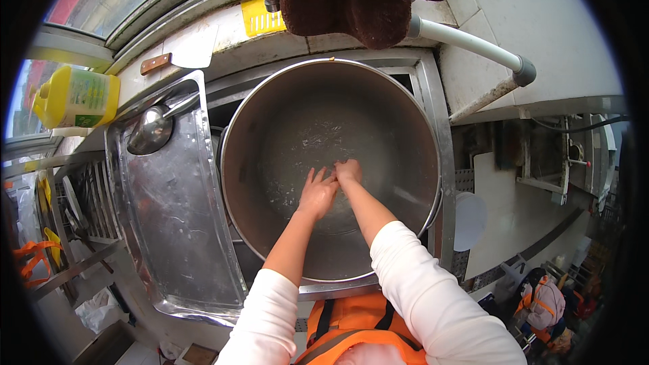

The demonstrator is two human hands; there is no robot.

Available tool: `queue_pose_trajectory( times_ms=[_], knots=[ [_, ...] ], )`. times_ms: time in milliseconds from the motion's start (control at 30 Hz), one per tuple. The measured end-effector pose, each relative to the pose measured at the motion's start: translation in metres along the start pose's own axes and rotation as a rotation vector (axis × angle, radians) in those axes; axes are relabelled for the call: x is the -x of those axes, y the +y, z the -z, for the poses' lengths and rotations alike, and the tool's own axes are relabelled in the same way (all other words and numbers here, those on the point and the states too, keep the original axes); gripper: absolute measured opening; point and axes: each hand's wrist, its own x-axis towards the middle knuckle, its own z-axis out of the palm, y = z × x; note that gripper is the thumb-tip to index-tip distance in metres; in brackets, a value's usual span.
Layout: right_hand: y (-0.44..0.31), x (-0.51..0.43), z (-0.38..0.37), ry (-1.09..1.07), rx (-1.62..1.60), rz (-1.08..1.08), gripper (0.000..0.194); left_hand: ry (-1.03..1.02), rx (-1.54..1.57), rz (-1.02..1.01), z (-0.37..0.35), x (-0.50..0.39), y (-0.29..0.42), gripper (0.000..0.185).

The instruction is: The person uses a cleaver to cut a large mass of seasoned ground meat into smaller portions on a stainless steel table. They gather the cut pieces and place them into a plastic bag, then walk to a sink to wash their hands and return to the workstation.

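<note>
A large, deep stainless steel pot [411, 152] stands before me, and both my hands are inside it. Clear water with ripples and small bubbles covers its bottom. My left hand [318, 196] is over the water with its fingers spread and nothing visible in it. Close against its fingertips is my right hand [349, 171], its fingers curled inward. Whether the right hand grips anything is hidden by its own knuckles. The pot sits in a metal sink frame [440, 126].
To the left lies a metal tray [172, 223] holding a steel ladle [153, 131]. On the ledge are a yellow jug [83, 96], a wooden-handled scraper [156, 64] and a yellow slotted basket [261, 16]. A brown towel [350, 0] hangs over a pipe [464, 40]. Another person [542, 299] is at the lower right.
</note>
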Motion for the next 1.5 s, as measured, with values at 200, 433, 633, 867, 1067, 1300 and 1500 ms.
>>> queue_pose_trajectory(
  times_ms=[200, 433, 633, 867, 1067, 1300, 1500],
  knots=[
    [0.008, -0.001, 0.009, -0.354, -0.565, -0.332, 0.034, 0.069, 1.156, 0.737, -0.003, -0.023, 0.002, 0.055],
    [-0.044, 0.138, 0.012, -0.017, 0.37, 0.834, 0.059, 0.17, 2.447, 0.661, 0.056, -0.007, 0.033, 0.093],
    [-0.091, 0.128, 0.044, -0.354, -0.129, 0.242, 0.033, 0.159, 2.394, 0.618, 0.067, -0.015, 0.057, 0.037],
    [-0.06, 0.142, 0.029, -0.209, -0.949, 0.157, 0.02, 0.615, 1.363, 0.731, 0.008, -0.027, 0.03, 0.029],
    [-0.052, 0.187, 0.043, -0.403, -0.614, 0.122, 0.04, 0.817, 0.633, 0.46, 0.028, -0.007, 0.039, 0.022],
    [-0.05, 0.093, 0.021, -0.786, -0.912, -0.444, 0.013, 0.232, 1.521, 0.505, 0.049, 0.009, 0.049, 0.032],
    [-0.036, 0.047, 0.011, 0.168, -0.306, 0.145, 0.029, 0.273, 2.045, 0.779, 0.048, 0.02, 0.046, 0.034]
  ],
)
